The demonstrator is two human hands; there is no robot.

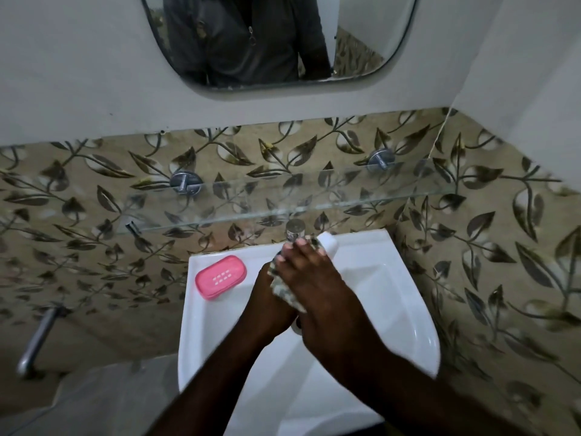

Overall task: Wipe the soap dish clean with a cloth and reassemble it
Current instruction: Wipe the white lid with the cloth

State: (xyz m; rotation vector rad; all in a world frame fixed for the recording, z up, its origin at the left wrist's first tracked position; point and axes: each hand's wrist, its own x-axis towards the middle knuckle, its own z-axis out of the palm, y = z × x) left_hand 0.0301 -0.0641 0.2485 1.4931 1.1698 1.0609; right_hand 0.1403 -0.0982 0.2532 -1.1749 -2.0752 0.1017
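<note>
Now, both hands are together over the middle of the sink point(196, 309), at its far edge just below the tap point(295, 229). The right hand point(317, 297) lies on top, its fingers point(298, 251) stretched out fairly straight towards the wall, pressing a patterned cloth point(283, 291) against the white base point(330, 242) of the soap dish. That base is smooth, glossy plastic with a rounded end, and only that end pokes out past the fingertips, pointing to the sink's far-right corner. The left hand point(267, 306) sits underneath with the cloth bunched between the two; its fingers are hidden, so I cannot tell whether it grips.

Over on the sink's far-left corner rests the pink tray point(220, 276), a rounded oblong with rows of small drain slots in its floor, face up, its long axis slanting from near-left to far-right. The sink is shiny white ceramic. Above it runs a clear glass shelf point(283, 196) against leaf-patterned wall tiles point(94, 215).
</note>
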